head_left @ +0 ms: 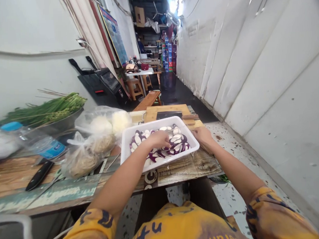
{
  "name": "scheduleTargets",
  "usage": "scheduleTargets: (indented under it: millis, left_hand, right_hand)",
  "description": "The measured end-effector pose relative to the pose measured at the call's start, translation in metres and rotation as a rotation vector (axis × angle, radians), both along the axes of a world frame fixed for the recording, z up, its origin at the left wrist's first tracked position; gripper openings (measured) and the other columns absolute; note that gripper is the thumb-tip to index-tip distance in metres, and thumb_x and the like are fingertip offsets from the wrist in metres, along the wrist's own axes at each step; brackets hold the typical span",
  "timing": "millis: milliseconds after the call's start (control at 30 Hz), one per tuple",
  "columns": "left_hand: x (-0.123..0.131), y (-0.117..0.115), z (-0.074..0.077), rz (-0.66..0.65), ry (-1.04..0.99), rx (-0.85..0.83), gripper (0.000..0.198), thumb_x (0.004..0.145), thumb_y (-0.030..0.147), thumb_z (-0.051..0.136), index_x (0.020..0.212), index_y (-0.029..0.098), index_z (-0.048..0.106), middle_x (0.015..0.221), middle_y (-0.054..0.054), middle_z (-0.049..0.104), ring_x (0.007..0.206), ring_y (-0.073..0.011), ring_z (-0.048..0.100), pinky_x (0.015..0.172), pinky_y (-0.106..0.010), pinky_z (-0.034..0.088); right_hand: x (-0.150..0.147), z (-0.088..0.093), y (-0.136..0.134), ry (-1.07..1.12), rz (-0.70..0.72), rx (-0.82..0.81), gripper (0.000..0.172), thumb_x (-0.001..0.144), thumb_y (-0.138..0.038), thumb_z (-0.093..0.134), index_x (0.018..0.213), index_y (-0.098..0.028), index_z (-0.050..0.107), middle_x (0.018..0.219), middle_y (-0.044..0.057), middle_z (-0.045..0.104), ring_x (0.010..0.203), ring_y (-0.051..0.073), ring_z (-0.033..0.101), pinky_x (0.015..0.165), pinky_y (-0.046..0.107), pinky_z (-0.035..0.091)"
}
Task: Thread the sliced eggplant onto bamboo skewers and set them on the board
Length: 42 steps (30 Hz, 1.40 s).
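Observation:
A white rectangular tray (pixel 161 164) stands at the table's front, filled with purple-skinned, white-fleshed eggplant slices (pixel 152 155). Reaching over it, my left hand (pixel 159 139) has its fingers curled together down at the slices. A thin stick-like line shows beside those fingers, but what they grip cannot be made out. My right hand (pixel 203 135) is just outside the tray's right end, low over the table, its fingers bent together. Thin bamboo skewers (pixel 203 151) lie under and beside it. Whatever is inside the right fingers is too small to tell.
Behind the tray, a cleaver (pixel 170 114) rests on a wooden cutting board (pixel 151 114). Tied plastic bags (pixel 83 161), a water bottle (pixel 51 147), a black-handled knife (pixel 39 175) and a metal bowl of greens (pixel 61 122) occupy the left. A white wall (pixel 252 76) runs along the right.

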State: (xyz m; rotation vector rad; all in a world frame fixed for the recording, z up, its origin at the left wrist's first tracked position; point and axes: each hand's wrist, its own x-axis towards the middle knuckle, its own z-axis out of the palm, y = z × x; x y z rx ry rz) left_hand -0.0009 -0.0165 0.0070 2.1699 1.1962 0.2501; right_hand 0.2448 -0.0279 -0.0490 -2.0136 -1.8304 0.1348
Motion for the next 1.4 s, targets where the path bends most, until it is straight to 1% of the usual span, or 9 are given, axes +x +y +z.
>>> scheduleTargets:
  millis: [200,367,500,600,800,900,1000,1167,1400]
  left_hand:
    - [-0.003,0.0,0.007,-0.097,0.035,-0.021,0.015,0.054,0.033,0.071,0.05,0.02,0.065,0.048,0.001,0.057,0.049,-0.0114,0.045,0.05,-0.022,0.027]
    - [-0.004,0.001,0.009,-0.121,0.036,-0.04,0.021,0.057,0.039,0.069,0.057,0.018,0.067,0.053,0.001,0.06,0.055,-0.0128,0.049,0.051,-0.022,0.029]
    - [-0.003,0.001,0.009,-0.051,-0.096,0.003,0.025,0.063,0.041,0.065,0.058,0.016,0.063,0.053,0.001,0.057,0.05,-0.0113,0.049,0.049,-0.021,0.03]
    - [0.002,-0.001,0.006,0.009,-0.233,-0.083,0.027,0.071,0.044,0.057,0.068,0.017,0.061,0.052,0.001,0.057,0.043,-0.0112,0.05,0.046,-0.022,0.031]
    - [0.008,-0.003,0.006,-0.059,-0.434,-0.095,0.017,0.071,0.032,0.06,0.077,0.016,0.058,0.065,-0.001,0.063,0.06,-0.0143,0.06,0.058,-0.024,0.043]
    - [0.008,-0.003,0.01,0.04,-0.624,-0.136,0.024,0.064,0.022,0.067,0.086,0.014,0.06,0.08,-0.003,0.065,0.071,-0.0135,0.06,0.066,-0.024,0.045]
    - [0.009,-0.002,0.01,0.207,-0.759,-0.35,0.036,0.062,0.013,0.069,0.096,0.012,0.061,0.086,-0.006,0.066,0.074,-0.014,0.062,0.07,-0.026,0.047]
    - [0.013,0.002,0.008,0.288,-1.08,-0.748,0.016,0.068,0.003,0.064,0.083,0.006,0.064,0.085,-0.011,0.066,0.084,-0.0174,0.064,0.084,-0.031,0.048]
    - [0.018,0.002,0.009,0.455,-1.191,-0.769,0.013,0.074,-0.005,0.053,0.075,0.004,0.063,0.081,-0.01,0.065,0.08,-0.0153,0.064,0.087,-0.029,0.049]
  right_hand:
    - [-0.005,0.013,0.01,0.023,-0.02,0.08,0.023,0.078,-0.023,0.046,0.072,-0.014,0.067,0.071,0.01,0.067,0.068,0.017,0.058,0.061,0.025,0.036]
    - [-0.011,0.031,0.012,0.1,0.059,0.215,0.027,0.083,-0.026,0.04,0.085,-0.015,0.064,0.082,0.006,0.067,0.073,0.015,0.057,0.066,0.023,0.038]
    - [-0.022,0.048,-0.002,0.265,0.099,0.405,0.031,0.088,-0.031,0.034,0.093,-0.014,0.059,0.087,0.006,0.065,0.077,0.013,0.057,0.07,0.022,0.04]
    - [-0.033,0.055,-0.025,0.447,0.13,0.487,0.031,0.087,-0.036,0.037,0.093,-0.015,0.059,0.076,0.004,0.063,0.066,0.013,0.056,0.064,0.023,0.042]
    - [-0.053,0.043,-0.086,0.623,0.199,0.255,0.028,0.081,-0.032,0.047,0.095,-0.015,0.064,0.065,0.001,0.063,0.051,0.011,0.052,0.05,0.021,0.04]
    - [-0.057,0.033,-0.113,0.658,0.162,0.216,0.03,0.081,-0.033,0.047,0.097,-0.014,0.065,0.067,0.003,0.066,0.053,0.013,0.056,0.049,0.022,0.042]
    - [-0.06,0.029,-0.132,0.622,0.159,0.231,0.03,0.082,-0.032,0.047,0.099,-0.015,0.066,0.08,0.005,0.07,0.067,0.016,0.063,0.061,0.024,0.048]
    - [-0.063,0.026,-0.14,0.565,0.188,0.242,0.028,0.082,-0.027,0.047,0.098,-0.017,0.067,0.094,0.006,0.07,0.083,0.019,0.066,0.073,0.027,0.05]
    - [-0.065,0.022,-0.135,0.571,0.192,0.252,0.027,0.083,-0.028,0.048,0.098,-0.018,0.068,0.094,0.006,0.07,0.083,0.019,0.066,0.074,0.028,0.051]
